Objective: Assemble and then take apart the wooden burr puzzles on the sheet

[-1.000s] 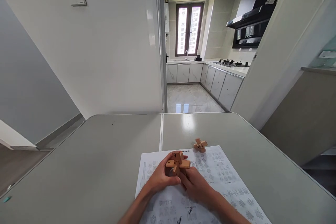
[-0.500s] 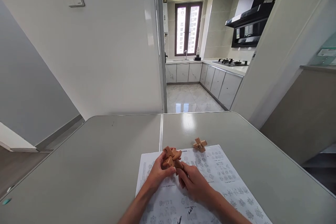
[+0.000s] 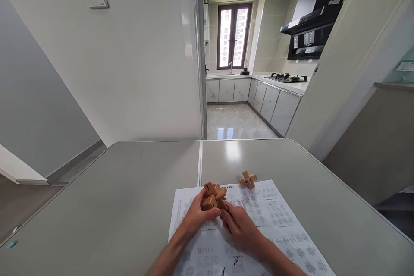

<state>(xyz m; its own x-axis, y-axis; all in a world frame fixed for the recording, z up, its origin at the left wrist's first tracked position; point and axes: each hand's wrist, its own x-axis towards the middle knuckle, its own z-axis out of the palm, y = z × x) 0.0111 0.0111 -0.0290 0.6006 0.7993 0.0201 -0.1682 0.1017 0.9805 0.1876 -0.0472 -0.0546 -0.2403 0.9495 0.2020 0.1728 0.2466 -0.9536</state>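
Over a printed sheet, both my hands grip one wooden burr puzzle made of interlocking light-brown bars. My left hand wraps round its left side, the thumb along the near edge. From the right, my right hand pinches a bar at the puzzle's lower right; the fingers hide most of that bar. A second wooden burr puzzle with a dark mark on one bar rests at the sheet's far edge, apart from both hands. The sheet carries small grey assembly drawings and lines of print.
The grey table has a light seam running away from me. A small teal object lies by its left edge. Beyond the far edge stand a white wall and a doorway to a kitchen with marbled cabinets.
The camera view has shifted slightly, moving everything a little to the right. In my hands the puzzle has turned slightly, and my right hand is closer in against it.
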